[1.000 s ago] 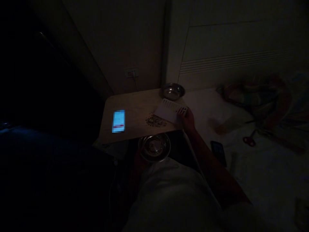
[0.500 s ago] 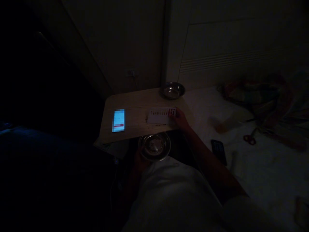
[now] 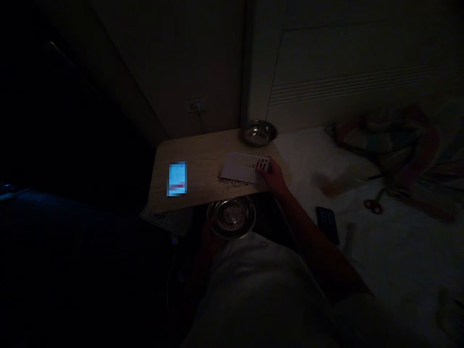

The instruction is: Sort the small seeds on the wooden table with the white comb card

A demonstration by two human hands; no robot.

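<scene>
My right hand (image 3: 272, 178) is closed on the right end of a thin white piece with rows of cut-out slots (image 3: 239, 166), perhaps card or plastic. It is over the small wooden table, and dark crumbs (image 3: 232, 183) lie scattered along its near edge. Below the table's front edge, my left hand (image 3: 213, 237) grips the left rim of a shiny metal bowl (image 3: 232, 220). Some small bits seem to lie inside that bowl, too dim to name. Shadow hides most of the left fingers.
A second metal bowl (image 3: 259, 134) stands at the table's back right corner. A lit phone (image 3: 177, 179) lies on the table (image 3: 203, 150) at left. On the white sheet to the right are a dark phone (image 3: 327, 224), red-handled scissors (image 3: 374, 206) and crumpled coloured cloth (image 3: 391, 135). A plugged socket (image 3: 195, 104) is behind.
The white slotted piece has tipped and its right end has shifted slightly right and up, with my right hand. More dark crumbs show along its near edge. The left hand still holds the bowl.
</scene>
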